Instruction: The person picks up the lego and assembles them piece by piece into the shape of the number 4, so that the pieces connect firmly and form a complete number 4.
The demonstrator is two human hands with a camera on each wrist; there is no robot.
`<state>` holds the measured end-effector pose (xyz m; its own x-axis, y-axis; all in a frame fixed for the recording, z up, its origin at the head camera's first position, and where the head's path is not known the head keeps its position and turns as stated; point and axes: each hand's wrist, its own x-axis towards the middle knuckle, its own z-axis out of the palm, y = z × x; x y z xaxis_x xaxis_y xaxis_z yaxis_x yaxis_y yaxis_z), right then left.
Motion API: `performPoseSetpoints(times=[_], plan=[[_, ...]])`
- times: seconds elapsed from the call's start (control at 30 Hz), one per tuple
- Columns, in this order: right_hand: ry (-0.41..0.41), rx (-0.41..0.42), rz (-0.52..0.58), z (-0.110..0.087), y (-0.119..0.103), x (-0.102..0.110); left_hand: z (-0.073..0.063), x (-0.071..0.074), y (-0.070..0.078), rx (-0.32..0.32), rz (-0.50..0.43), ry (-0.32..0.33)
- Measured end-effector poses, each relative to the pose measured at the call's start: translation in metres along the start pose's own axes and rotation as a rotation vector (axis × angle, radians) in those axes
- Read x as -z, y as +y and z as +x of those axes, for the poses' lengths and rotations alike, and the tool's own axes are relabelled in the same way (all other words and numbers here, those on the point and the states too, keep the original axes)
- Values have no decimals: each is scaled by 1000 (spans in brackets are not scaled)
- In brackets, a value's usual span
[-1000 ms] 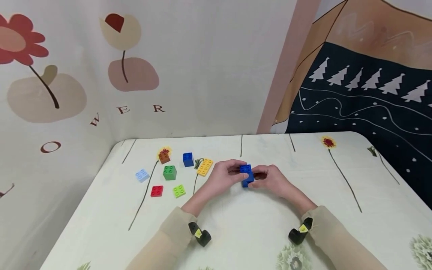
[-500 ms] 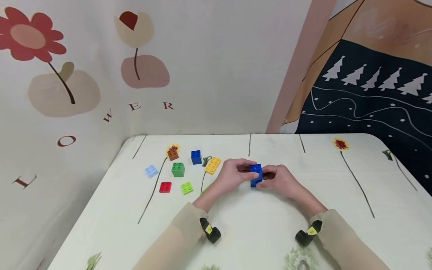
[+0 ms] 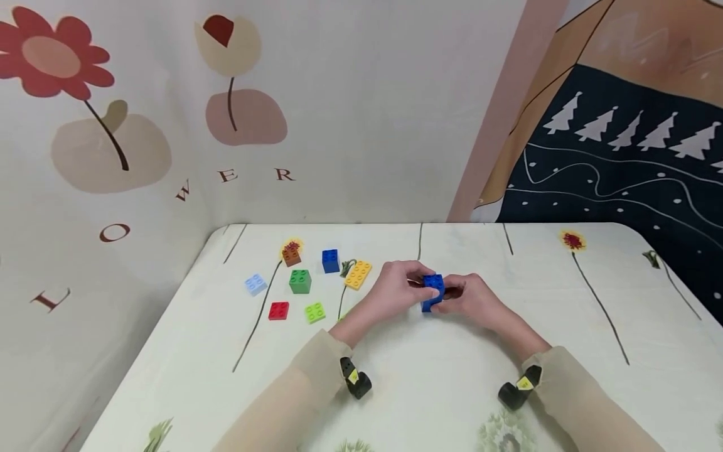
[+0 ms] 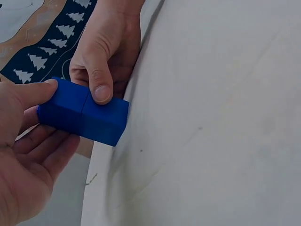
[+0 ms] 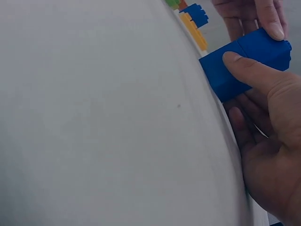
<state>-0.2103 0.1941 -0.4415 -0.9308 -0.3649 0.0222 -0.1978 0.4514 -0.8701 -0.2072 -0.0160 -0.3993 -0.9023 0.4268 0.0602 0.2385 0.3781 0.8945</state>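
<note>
Two blue toy building bricks (image 3: 433, 284) stand stacked one on the other at the middle of the table, with a thin seam between them. My left hand (image 3: 392, 290) grips the upper brick (image 4: 63, 101) from the left, thumb on its near face. From the right, my right hand (image 3: 471, 300) pinches the lower brick (image 5: 218, 70), its thumb close to the seam. Studs show on the top end of the stack. In both wrist views the bricks look pressed flush together. Fingers behind the stack are partly hidden.
Left of my hands lie several loose bricks: yellow (image 3: 358, 275), blue (image 3: 330, 261), green (image 3: 300, 281), brown (image 3: 290, 255), light blue (image 3: 256, 284), red (image 3: 278, 311) and lime (image 3: 315, 312). A printed white cloth covers the table (image 3: 429, 389). Patterned curtains hang behind it.
The head view has swung slightly left, so everything appears farther right. Both hands keep hold of the blue bricks in nearly the same place. The loose bricks lie unmoved.
</note>
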Motion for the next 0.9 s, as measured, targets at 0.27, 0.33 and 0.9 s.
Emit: performPoseSetpoints(times=[0.27,0.33,0.9], plan=[[-14,9,7,1,2,1,4,5,7,-5,79,-61],[-11,7,6,1,1,1,4,6,6,-1,72,-63],[-3,-24,-1,-1,-1,-1,-9,-2,-14,29,-172,38]])
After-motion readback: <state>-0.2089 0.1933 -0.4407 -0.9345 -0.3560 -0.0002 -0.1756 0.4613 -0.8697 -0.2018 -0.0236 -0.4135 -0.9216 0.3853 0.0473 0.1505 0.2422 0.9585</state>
